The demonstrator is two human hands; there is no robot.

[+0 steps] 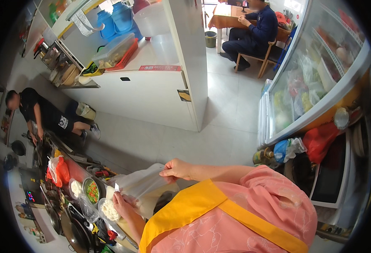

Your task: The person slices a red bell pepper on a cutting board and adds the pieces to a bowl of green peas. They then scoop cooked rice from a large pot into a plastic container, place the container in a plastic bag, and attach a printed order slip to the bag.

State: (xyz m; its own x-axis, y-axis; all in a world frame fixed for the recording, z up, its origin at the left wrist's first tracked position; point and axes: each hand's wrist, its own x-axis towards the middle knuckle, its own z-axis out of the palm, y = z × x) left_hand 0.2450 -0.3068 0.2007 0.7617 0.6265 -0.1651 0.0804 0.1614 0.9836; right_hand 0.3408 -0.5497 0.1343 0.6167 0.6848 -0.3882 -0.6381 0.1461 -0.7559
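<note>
A translucent plastic bag (144,186) hangs stretched between my two hands. My right hand (174,170) pinches its far upper edge between thumb and fingers. Near the counter edge, my left hand (122,204) holds the bag's other side, with a small white piece by the fingertips. Just beside the left hand is a clear bowl of white, crumbly food (109,209). Behind it stand a metal bowl of chopped green and red vegetables (91,191) and another tub of white food (76,188).
A wok (74,234) and red and white plastic bags (58,170) crowd the counter at left. One person (43,110) works farther along it; another (258,31) sits at a table beyond the partition (190,63). A glass-door refrigerator (312,72) stands right.
</note>
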